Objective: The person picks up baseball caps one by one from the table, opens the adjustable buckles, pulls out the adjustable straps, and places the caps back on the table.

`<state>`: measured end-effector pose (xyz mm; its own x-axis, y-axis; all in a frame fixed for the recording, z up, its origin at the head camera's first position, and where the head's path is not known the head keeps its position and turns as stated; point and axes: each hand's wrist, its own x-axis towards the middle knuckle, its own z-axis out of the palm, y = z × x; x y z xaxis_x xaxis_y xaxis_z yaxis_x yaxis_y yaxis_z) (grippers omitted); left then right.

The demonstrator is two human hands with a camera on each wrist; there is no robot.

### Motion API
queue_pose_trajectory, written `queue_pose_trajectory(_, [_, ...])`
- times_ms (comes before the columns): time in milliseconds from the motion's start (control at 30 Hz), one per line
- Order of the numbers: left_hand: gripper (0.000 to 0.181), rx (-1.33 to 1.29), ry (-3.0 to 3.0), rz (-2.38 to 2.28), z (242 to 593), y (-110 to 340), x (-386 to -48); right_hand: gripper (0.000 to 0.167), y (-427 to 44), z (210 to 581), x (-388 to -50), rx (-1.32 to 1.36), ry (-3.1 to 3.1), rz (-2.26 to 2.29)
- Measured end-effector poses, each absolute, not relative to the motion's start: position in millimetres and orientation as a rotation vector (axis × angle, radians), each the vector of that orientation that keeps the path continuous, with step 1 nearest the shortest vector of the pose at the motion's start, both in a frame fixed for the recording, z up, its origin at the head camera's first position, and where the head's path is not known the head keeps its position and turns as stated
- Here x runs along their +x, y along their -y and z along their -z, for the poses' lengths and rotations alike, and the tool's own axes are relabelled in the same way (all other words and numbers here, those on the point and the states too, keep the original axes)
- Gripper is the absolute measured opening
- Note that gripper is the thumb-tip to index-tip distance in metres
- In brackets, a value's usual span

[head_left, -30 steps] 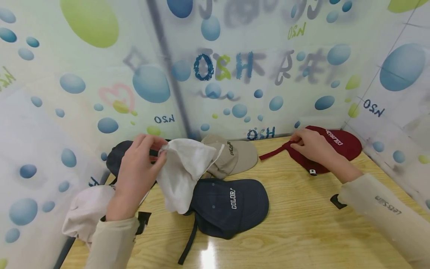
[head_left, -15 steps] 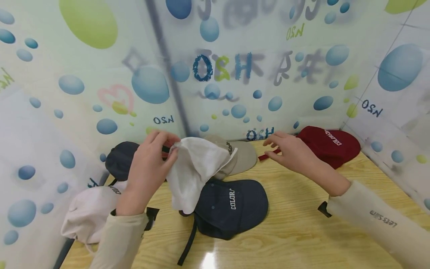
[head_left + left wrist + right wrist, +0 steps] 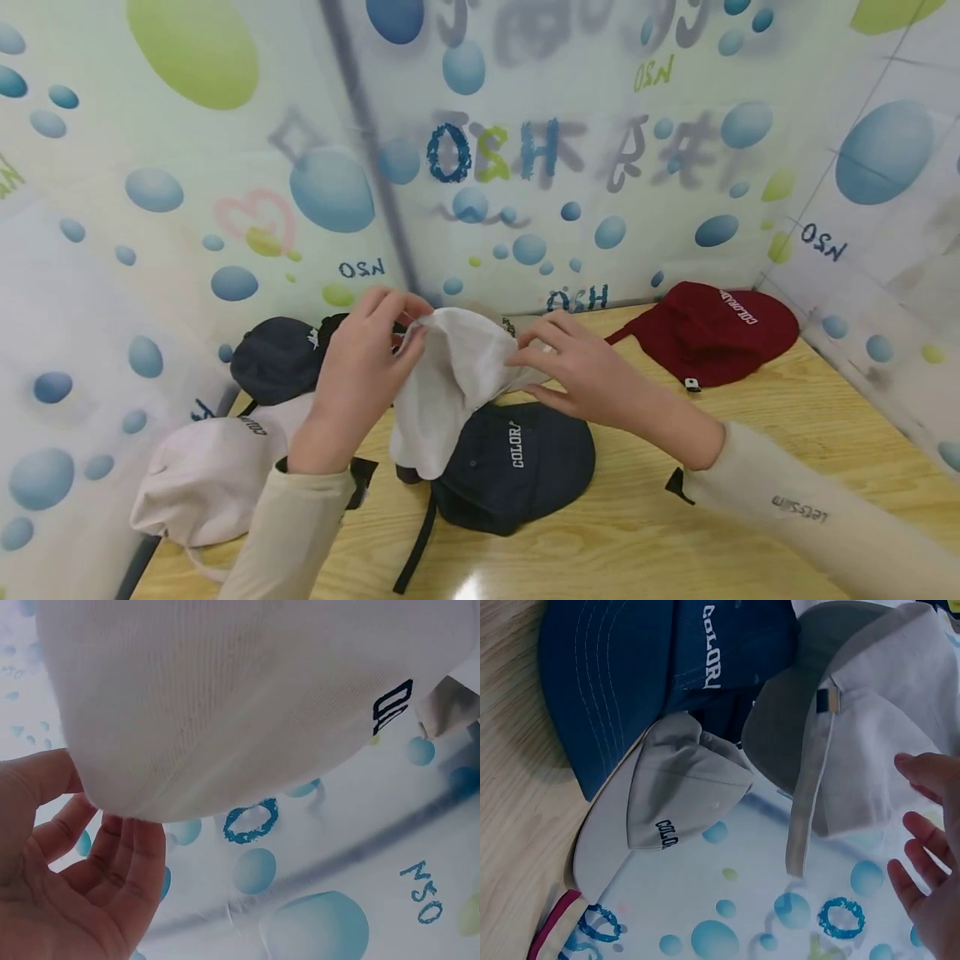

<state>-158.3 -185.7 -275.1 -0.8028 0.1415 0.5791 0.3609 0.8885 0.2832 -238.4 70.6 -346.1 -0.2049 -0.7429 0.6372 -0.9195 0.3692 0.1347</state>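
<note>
A white baseball cap [image 3: 450,375] hangs above the table, its brim edge pinched between the thumb and fingers of my left hand [image 3: 367,375]. The left wrist view shows that hand [image 3: 90,877] at the rim of the pale cap [image 3: 225,712], with dark lettering on the cloth. My right hand [image 3: 592,371] is beside the cap's other side, fingers spread and slightly bent; whether they touch it is unclear. From the right wrist, the fingers [image 3: 922,847] appear just off the cap [image 3: 885,757], whose loose back strap [image 3: 810,795] dangles. A navy cap [image 3: 532,467] lies below.
On the wooden table [image 3: 675,542], a maroon cap [image 3: 712,333] lies at the right. A beige cap [image 3: 682,780] is behind the navy one. At left are a pale pink cap [image 3: 210,475] and a dark cap [image 3: 273,358]. A patterned sheet [image 3: 487,233] stands behind.
My right hand has left the maroon cap and moved left to the white cap. The left hand has carried the white cap slightly right.
</note>
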Motion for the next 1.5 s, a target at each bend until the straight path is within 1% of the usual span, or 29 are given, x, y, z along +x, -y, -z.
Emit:
queue_pose_trajectory(100, [0.011,-0.378,2.487,0.537,273,181,-159,0.046,-63,349,-237,1.458,1.962,-0.235])
queue_pose_trajectory(267, [0.012,-0.396,2.496,0.575,270,174,-159,0.062,-55,358,-237,1.417,1.899,-0.115])
queue_pose_trajectory(333, [0.011,-0.403,2.498,0.591,269,172,-159,0.065,-54,361,-238,1.384,1.871,-0.105])
queue_pose_trajectory(433, [0.012,-0.416,2.499,0.620,267,169,-159,0.066,-53,366,-240,1.324,1.836,-0.099])
queue_pose_trajectory(500, [0.012,-0.428,2.499,0.645,266,167,-159,0.063,-53,369,-241,1.281,1.815,-0.100])
queue_pose_trajectory(633, [0.012,-0.462,2.495,0.703,265,162,-159,0.052,-53,373,-245,1.202,1.736,-0.120])
queue_pose_trajectory(700, [0.012,-0.484,2.485,0.722,264,160,-160,0.042,-52,373,-246,1.172,1.686,-0.128])
queue_pose_trajectory(833, [0.012,-0.526,2.459,0.757,263,155,-161,0.014,-51,373,-249,1.145,1.615,-0.109])
queue_pose_trajectory(867, [0.012,-0.537,2.454,0.763,263,155,-161,0.009,-51,373,-249,1.145,1.610,-0.097])
queue_pose_trajectory(1000, [0.011,-0.568,2.444,0.755,264,152,-163,0.020,-54,371,-248,1.163,1.622,-0.074])
queue_pose_trajectory(1067, [0.011,-0.570,2.445,0.742,265,151,-164,0.022,-56,369,-247,1.196,1.657,-0.105])
queue_pose_trajectory(1167, [0.011,-0.555,2.446,0.719,267,151,-167,0.019,-61,367,-244,1.261,1.727,-0.203])
queue_pose_trajectory(1300, [0.009,-0.517,2.451,0.678,270,152,-171,0.011,-67,362,-241,1.330,1.835,-0.367])
queue_pose_trajectory(1500, [0.008,-0.447,2.516,0.656,277,157,-171,0.016,-71,357,-237,1.361,1.945,-0.530])
